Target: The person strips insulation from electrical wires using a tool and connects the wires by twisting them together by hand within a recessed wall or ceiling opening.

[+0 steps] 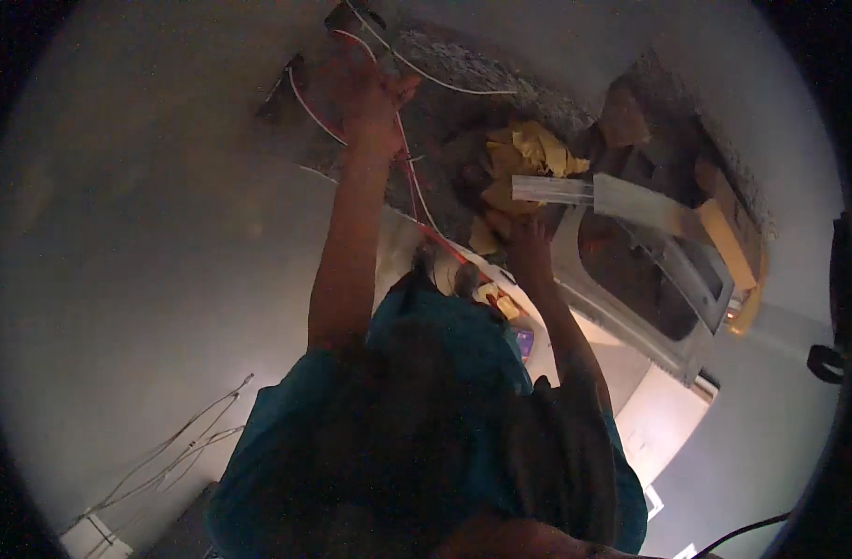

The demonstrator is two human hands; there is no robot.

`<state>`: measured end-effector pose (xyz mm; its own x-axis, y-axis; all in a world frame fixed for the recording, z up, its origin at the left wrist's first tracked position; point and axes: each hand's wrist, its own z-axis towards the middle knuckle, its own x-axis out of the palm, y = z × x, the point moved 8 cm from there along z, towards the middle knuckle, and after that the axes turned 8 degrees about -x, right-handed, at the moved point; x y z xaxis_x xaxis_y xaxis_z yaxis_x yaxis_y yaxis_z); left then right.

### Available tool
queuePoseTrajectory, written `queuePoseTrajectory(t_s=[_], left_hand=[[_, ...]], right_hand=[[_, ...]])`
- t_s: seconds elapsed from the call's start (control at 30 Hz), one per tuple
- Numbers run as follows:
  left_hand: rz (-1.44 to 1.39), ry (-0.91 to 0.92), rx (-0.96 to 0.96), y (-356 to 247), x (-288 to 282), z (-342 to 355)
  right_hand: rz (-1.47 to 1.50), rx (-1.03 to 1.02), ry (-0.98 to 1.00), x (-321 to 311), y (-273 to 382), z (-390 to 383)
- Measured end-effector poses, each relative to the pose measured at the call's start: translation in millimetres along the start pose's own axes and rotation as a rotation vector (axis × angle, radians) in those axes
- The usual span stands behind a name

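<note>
My left hand [375, 107] is raised among white and red cables [410, 184] at upper centre, beside a small dark fitting [281, 93]; its fingers are dim and blurred, so I cannot tell whether they grip a cable. My right hand [533, 238] has its fingers apart, reaching up to crumpled yellow paper [529, 149] just below a pale metal strip [552, 189]. Whether the fingertips touch the paper is unclear. Another dark fitting [351, 19] with a white wire lies beyond my left hand.
A grey sink-like metal basin [575, 256], tan boards [724, 233] and brown scraps [622, 112] are at right along a rough speckled strip. Loose wires [193, 447] run across the grey surface at lower left. A black looped object [825, 363] is at the right rim.
</note>
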<state>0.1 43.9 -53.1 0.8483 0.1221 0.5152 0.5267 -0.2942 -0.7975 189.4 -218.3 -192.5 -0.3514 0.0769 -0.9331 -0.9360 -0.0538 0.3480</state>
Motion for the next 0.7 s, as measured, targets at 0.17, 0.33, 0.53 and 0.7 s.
queuePoseTrajectory(t_s=[0.17,0.33,0.53,0.7], left_hand=[[-0.003,0.031,0.002,3,-6,6],[-0.062,0.024,0.022,1,1,3],[-0.047,0.019,0.085,-1,1,5],[-0.090,0.029,0.022,10,-15,19]], right_hand=[[-0.068,0.019,0.109,9,-1,-2],[0.017,-0.185,-0.013,12,6,-2],[0.229,-0.053,0.197,15,1,-3],[0.949,0.232,0.332,-16,11,-9]])
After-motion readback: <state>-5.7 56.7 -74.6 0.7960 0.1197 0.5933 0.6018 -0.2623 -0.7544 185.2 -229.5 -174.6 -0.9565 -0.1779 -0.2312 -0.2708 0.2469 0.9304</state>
